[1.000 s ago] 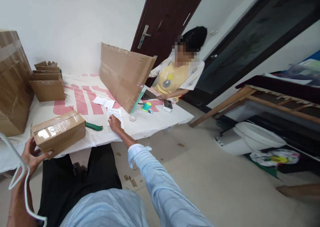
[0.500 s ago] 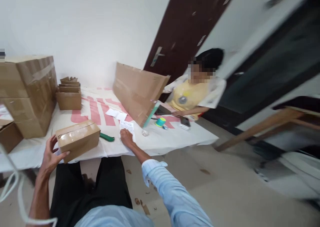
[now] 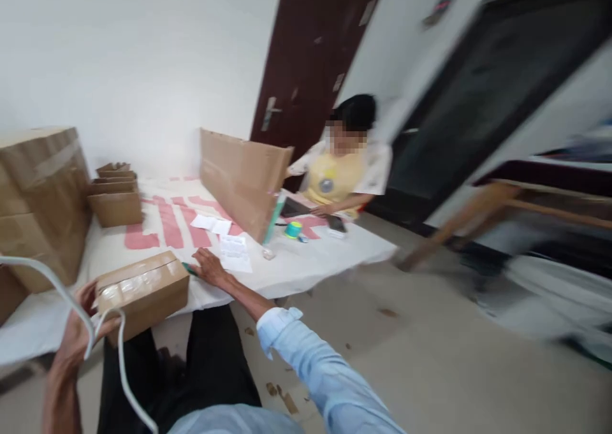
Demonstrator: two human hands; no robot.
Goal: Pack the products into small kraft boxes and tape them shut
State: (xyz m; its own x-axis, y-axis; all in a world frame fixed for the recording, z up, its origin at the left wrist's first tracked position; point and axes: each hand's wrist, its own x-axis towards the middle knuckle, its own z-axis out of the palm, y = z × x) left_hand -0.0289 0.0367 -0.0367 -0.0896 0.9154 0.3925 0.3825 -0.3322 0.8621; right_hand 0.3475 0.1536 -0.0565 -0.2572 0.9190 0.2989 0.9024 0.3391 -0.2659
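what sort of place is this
Probably an indoor workroom, perhaps for packing: a taped carton held at the table's edge, small open boxes and a cloth-covered table suggest it.

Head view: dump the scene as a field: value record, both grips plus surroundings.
left grip: holding the left end of the taped carton
right grip: at a green item, mostly covered; whether held is unclear
right of right grip: marked sheet
behind: standing cardboard panel
left side: large box, smaller open boxes
far side: co-worker's hand
image: partly blurred
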